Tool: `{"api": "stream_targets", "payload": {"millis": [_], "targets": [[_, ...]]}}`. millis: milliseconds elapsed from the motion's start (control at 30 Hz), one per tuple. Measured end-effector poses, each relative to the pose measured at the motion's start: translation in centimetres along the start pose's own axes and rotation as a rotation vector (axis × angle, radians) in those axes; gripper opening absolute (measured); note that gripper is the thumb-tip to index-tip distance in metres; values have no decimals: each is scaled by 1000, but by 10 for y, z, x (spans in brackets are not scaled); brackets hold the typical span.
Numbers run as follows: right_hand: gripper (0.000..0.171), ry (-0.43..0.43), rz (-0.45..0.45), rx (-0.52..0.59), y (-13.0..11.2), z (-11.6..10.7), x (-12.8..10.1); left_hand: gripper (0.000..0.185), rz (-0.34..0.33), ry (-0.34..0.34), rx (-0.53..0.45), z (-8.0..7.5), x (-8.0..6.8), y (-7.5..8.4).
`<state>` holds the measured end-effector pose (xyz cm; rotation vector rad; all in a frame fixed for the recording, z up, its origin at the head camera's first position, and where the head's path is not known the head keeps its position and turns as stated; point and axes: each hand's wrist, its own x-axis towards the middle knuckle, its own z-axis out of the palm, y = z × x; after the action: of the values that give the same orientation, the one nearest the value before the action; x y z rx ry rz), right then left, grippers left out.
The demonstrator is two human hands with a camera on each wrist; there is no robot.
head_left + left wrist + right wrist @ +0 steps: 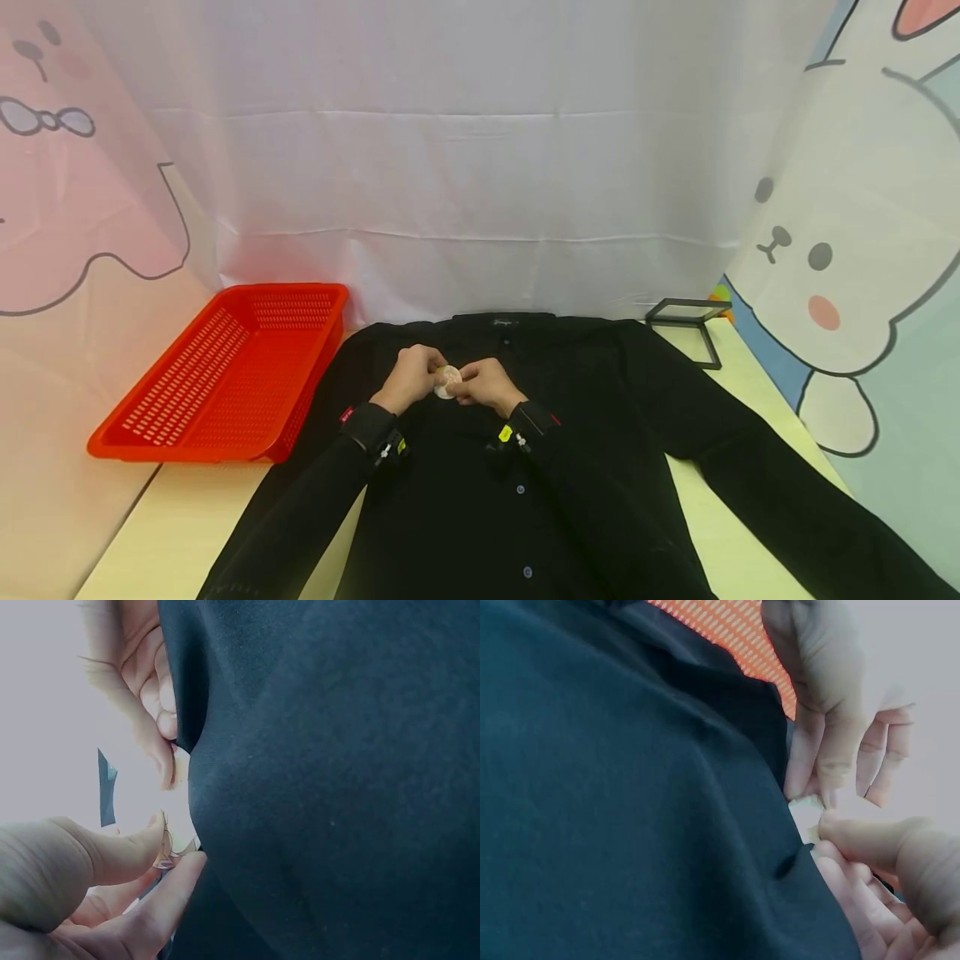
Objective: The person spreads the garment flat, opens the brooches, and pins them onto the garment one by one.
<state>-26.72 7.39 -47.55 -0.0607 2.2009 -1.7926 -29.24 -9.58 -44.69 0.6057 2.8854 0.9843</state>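
Wrist views show only fingertips pinching a small pale round disc (447, 382) against the black button-up shirt (570, 467); the head view adds the red perforated plastic basket (225, 375) beyond the left hand (408, 379). Left hand and right hand (487, 385) both pinch the disc, between them; being round, no long axis shows.

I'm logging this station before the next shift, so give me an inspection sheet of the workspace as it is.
Surface: pale yellow table, mostly covered.
Job's things: black shirt spread flat, collar at the far edge; small round pale disc over its chest.
Clutter: red basket at left; black frame at far right.
Grippers: left hand and right hand both pinch the disc.
Cables: nothing seen.
Surroundings: white sheet backdrop, cartoon animal prints at both sides.
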Motion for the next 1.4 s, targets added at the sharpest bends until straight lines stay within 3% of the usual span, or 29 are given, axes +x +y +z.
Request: {"api": "stream_targets", "payload": {"millis": [200,467,800,1200,1400], "targets": [[13,31,0,38,1,1,0,9,12,8,13,2,0,-1],[16,6,23,-3,0,4,0,9,-41,20,-31,0,-2,-2],[19,-42,40,-19,-3,-2,4,10,-2,21,-35,-3,0,0],[19,-47,46,-25,-3,-1,2,11,19,-6,-12,-1,0,0],[25,-23,15,-23,-3,1,-1,14,7,-56,22,2,-1,-3]]}}
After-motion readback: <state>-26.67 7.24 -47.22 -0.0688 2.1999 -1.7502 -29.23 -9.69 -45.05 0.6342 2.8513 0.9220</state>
